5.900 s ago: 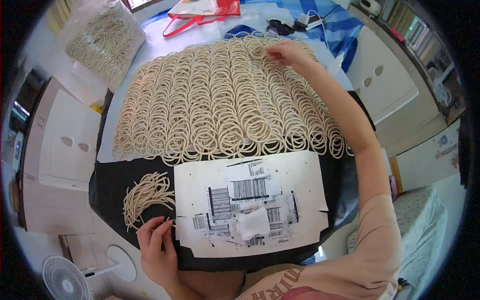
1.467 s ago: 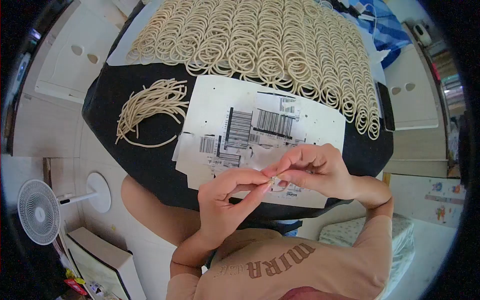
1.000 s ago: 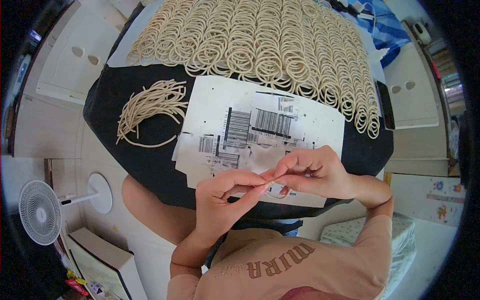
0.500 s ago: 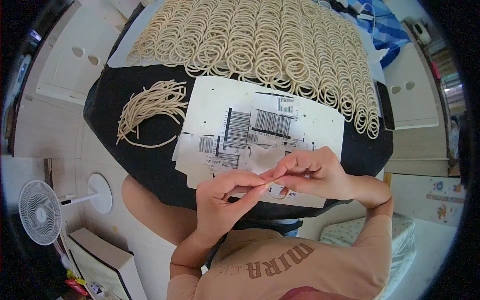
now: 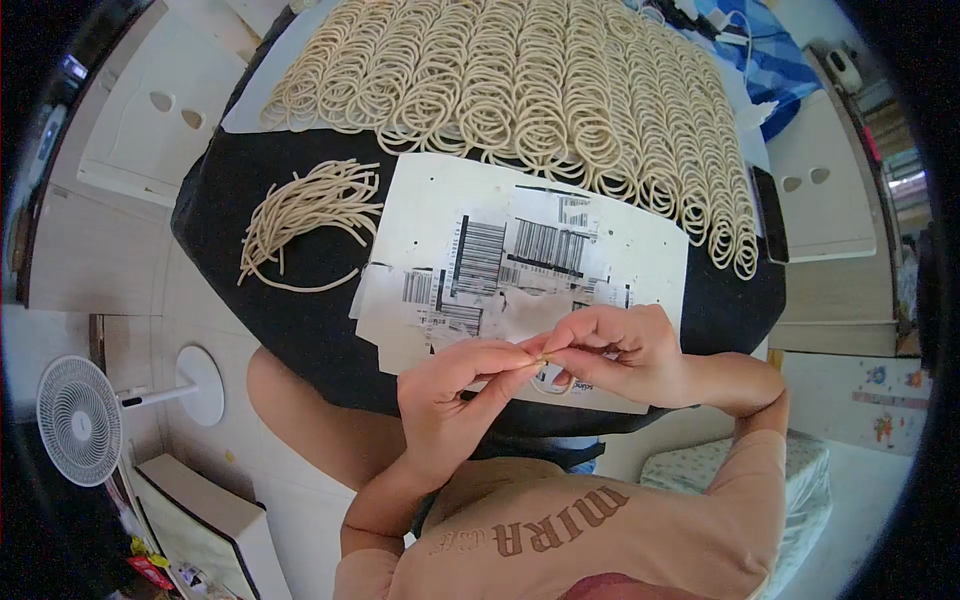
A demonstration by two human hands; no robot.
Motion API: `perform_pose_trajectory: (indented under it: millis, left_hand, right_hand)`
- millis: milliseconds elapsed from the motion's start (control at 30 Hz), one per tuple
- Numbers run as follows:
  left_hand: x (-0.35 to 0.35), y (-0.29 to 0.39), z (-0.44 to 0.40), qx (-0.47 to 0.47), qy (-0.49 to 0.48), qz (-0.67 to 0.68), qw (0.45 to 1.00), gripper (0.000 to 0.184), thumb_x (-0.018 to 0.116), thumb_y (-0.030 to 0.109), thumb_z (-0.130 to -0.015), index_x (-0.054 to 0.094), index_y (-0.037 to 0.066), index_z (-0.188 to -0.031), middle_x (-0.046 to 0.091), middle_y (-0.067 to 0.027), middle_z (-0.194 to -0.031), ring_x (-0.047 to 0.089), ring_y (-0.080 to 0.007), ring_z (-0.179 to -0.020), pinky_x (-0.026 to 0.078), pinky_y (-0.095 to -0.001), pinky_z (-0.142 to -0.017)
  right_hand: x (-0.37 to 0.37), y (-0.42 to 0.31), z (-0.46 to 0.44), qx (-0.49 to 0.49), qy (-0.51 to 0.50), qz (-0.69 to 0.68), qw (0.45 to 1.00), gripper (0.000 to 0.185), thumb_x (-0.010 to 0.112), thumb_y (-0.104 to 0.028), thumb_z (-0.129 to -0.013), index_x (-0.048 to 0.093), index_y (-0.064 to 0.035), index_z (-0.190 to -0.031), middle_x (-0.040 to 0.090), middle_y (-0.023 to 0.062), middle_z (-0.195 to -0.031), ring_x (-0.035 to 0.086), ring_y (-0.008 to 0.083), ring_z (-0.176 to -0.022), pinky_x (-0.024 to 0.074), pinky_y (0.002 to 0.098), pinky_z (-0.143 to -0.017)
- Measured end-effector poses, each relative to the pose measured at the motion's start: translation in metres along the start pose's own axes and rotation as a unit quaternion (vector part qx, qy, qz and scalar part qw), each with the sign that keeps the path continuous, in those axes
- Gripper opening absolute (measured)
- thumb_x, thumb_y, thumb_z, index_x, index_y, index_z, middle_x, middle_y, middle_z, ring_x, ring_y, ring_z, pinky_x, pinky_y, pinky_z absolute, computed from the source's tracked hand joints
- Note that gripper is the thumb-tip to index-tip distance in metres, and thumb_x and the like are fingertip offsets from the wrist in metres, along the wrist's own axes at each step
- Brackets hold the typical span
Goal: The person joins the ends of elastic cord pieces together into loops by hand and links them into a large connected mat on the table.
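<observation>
One cord (image 5: 552,392) is clamped at the meeting fingertips of the left hand (image 5: 446,398) and the right hand (image 5: 632,352), both equally near, its pinched part running left to right, its loop bowing toward the near edge of the card (image 5: 630,235) on the table (image 5: 225,205).

This looks like a room in a home: a white standing fan (image 5: 78,420) on pale floor tiles (image 5: 230,430), white cabinet doors (image 5: 150,125), a patterned fabric cover (image 5: 806,480) and small coloured pictures (image 5: 883,431)
</observation>
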State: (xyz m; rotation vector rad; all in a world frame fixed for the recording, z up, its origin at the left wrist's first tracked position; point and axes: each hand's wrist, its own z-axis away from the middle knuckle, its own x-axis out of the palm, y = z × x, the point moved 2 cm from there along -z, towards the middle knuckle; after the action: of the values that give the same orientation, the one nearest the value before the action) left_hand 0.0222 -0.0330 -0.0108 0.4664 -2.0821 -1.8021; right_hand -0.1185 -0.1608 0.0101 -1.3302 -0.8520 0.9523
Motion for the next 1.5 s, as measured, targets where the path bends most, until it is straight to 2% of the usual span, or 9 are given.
perform_pose_trajectory:
  millis: [133,233,333,433,933,1433,1500]
  left_hand:
    - [-0.001,0.001,0.000,-0.010,0.004,0.011,1.000,0.010,0.070,-0.003,-0.080,0.069,-0.002,-0.090,0.068,-0.0092,-0.087,0.064,-0.0107,-0.077,0.051,-0.0213,-0.066]
    - [-0.001,-0.001,0.000,-0.010,-0.005,0.008,1.000,0.011,0.069,-0.003,-0.081,0.069,-0.002,-0.091,0.068,-0.0090,-0.088,0.064,-0.0105,-0.078,0.051,-0.0213,-0.066]
    - [-0.001,-0.001,-0.001,0.001,-0.014,-0.001,1.000,0.011,0.069,-0.003,-0.081,0.068,-0.002,-0.092,0.068,-0.0092,-0.090,0.064,-0.0110,-0.079,0.052,-0.0216,-0.068]
    - [0.000,0.000,-0.001,-0.010,-0.018,0.010,1.000,0.011,0.068,-0.003,-0.082,0.068,-0.003,-0.093,0.068,-0.0094,-0.090,0.064,-0.0116,-0.079,0.053,-0.0223,-0.070]
    - [-0.001,-0.001,0.000,-0.027,-0.033,0.029,0.999,0.010,0.068,-0.003,-0.082,0.068,-0.003,-0.092,0.067,-0.0091,-0.090,0.063,-0.0115,-0.081,0.053,-0.0225,-0.072]
    - [0.000,0.003,-0.001,-0.021,-0.056,0.050,0.997,0.010,0.066,-0.006,-0.082,0.067,-0.004,-0.092,0.067,-0.0098,-0.090,0.064,-0.0121,-0.081,0.053,-0.0227,-0.072]
    - [-0.003,0.001,-0.001,-0.035,-0.039,0.039,0.998,0.012,0.066,-0.007,-0.082,0.067,-0.005,-0.093,0.067,-0.0098,-0.091,0.064,-0.0125,-0.082,0.053,-0.0227,-0.073]
  right_hand:
    - [-0.002,-0.011,-0.003,-0.009,0.015,-0.066,0.998,0.014,0.057,0.002,-0.091,0.057,0.0024,-0.105,0.068,0.0078,-0.102,0.063,0.0080,-0.083,0.0549,0.0222,-0.069]
    - [-0.005,-0.011,-0.002,-0.016,-0.020,-0.006,1.000,0.014,0.057,0.001,-0.091,0.057,0.0024,-0.105,0.068,0.0077,-0.103,0.062,0.0073,-0.083,0.0548,0.0221,-0.070]
    - [-0.010,-0.013,-0.002,-0.004,-0.057,0.039,0.998,0.014,0.052,0.007,-0.091,0.055,0.0051,-0.105,0.064,0.0170,-0.112,0.063,0.0163,-0.098,0.0583,0.0280,-0.076]
    - [-0.011,-0.014,0.000,0.035,-0.057,0.040,0.997,0.015,0.053,0.007,-0.091,0.057,0.0055,-0.105,0.065,0.0158,-0.112,0.063,0.0160,-0.099,0.0582,0.0278,-0.076]
    - [-0.010,-0.015,-0.002,0.031,-0.060,0.047,0.997,0.016,0.053,0.007,-0.090,0.062,0.0051,-0.103,0.066,0.0132,-0.111,0.064,0.0142,-0.095,0.0592,0.0283,-0.075]
    - [-0.003,-0.010,-0.001,0.018,-0.074,0.072,0.995,0.016,0.053,0.008,-0.090,0.059,0.0057,-0.105,0.066,0.0147,-0.111,0.064,0.0143,-0.094,0.0589,0.0269,-0.074]
    - [-0.002,-0.004,-0.001,0.004,-0.021,0.021,1.000,0.014,0.057,0.004,-0.090,0.060,0.0043,-0.104,0.068,0.0102,-0.104,0.064,0.0102,-0.086,0.0567,0.0239,-0.070]
